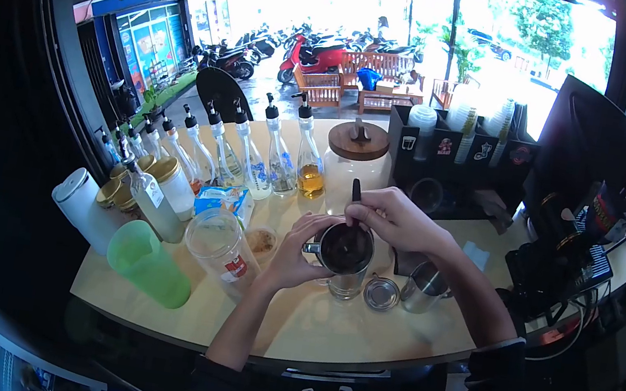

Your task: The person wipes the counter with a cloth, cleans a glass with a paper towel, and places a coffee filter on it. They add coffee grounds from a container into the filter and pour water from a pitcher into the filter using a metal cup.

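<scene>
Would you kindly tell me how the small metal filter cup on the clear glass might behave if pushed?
The small metal filter cup sits atop the clear glass, so the stack is probably top-heavy and apt to tip; the left hand grips it. Metal, so likely stiff. The right hand holds a dark utensil in its dark contents, which might spill.

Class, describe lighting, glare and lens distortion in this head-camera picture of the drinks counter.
Head view: the parking area beyond the counter is blown out white; fisheye bends the counter's edge and blackens the corners; the left hand, metal cup, right hand and dark handle are evenly lit and fairly sharp.
</scene>
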Motion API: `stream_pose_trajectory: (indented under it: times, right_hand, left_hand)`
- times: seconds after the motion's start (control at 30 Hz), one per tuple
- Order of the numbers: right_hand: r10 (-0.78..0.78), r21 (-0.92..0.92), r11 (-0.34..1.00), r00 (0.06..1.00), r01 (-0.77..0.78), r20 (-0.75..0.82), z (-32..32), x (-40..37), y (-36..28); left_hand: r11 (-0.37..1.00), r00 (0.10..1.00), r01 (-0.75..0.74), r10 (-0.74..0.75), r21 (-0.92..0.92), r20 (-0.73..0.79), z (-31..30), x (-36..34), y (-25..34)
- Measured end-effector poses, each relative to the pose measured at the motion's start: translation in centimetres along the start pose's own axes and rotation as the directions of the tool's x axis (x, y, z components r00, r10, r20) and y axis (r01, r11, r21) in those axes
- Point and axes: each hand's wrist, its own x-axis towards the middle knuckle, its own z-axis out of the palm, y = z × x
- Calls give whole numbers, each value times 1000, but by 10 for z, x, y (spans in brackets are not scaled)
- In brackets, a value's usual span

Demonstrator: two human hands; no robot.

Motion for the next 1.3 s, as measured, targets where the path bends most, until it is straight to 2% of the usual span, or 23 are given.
stream_pose_trajectory:
  times: [0.1,0.17,0.27,0.33,0.4,0.47,0.53,0.6,0.67,0.8,0.83,0.87,0.93,0.97,1.0,1.07,1.13,1.2,1.27,1.3]
  right_hand:
    - [78,0,997,997,-78,-2,0,-2,-5]
    - [60,20,998,994,-58,-95,-4,-3,-1]
    - [31,97,995,999,-29,-24,6,-10,0]
    - [24,86,996,999,-21,-27,4,-10,0]
    - [-1,47,999,991,7,-136,-3,-8,5]
    - [-3,52,999,993,9,-119,-2,-11,1]
    - [-32,47,998,999,31,21,5,-13,-3]
    - [-4,52,999,1000,4,6,6,-13,-3]
    - [63,141,989,984,-39,-166,2,-11,-1]
    - [41,68,997,982,-29,-182,11,-17,-7]
    - [-11,69,997,955,33,-295,18,-17,2]
    - [-11,71,997,955,33,-295,19,-17,2]
    - [83,56,996,891,-64,-447,21,-16,3]
    - [94,111,993,874,-45,-477,26,-16,6]
    - [93,111,993,874,-45,-478,28,-20,6]
    - [78,-2,996,910,-87,-406,29,-24,3]
    - [79,9,997,901,-83,-427,28,-24,5]
    - [164,128,985,854,-115,-494,24,-22,0]
    - [165,139,984,873,-113,-460,25,-24,2]
    - [125,79,992,895,-101,-427,25,-26,6]
  left_hand:
    - [1000,1000,0,0,-5,0,2,0,-3]
    - [1000,1000,-1,1,-12,0,3,0,-4]
    - [1000,1000,21,-21,-21,-8,3,-1,-4]
    - [999,1000,16,-17,-34,-6,4,-1,-5]
    - [999,1000,7,-7,-31,6,5,-2,-12]
    - [1000,1000,-4,5,-29,16,4,-2,-14]
    - [1000,1000,19,-18,-24,20,5,-2,-14]
    - [998,999,36,-35,-51,14,9,-2,-13]
    - [996,999,52,-52,-75,7,10,-3,-13]
    - [987,993,90,-99,-133,-60,13,-5,-17]
    - [983,989,107,-120,-148,-82,15,-6,-18]
    - [983,989,108,-121,-148,-82,17,-6,-18]
    - [979,972,116,-148,-169,-185,21,-7,-19]
    - [979,972,116,-147,-169,-185,22,-8,-20]
    - [984,967,119,-145,-133,-207,23,-9,-22]
    - [988,963,120,-139,-96,-231,23,-9,-24]
    - [991,961,109,-126,-82,-247,25,-10,-24]
    - [994,962,94,-106,-60,-251,26,-9,-22]
    - [996,962,76,-83,-34,-259,25,-8,-21]
    - [996,963,81,-85,-23,-257,24,-8,-21]
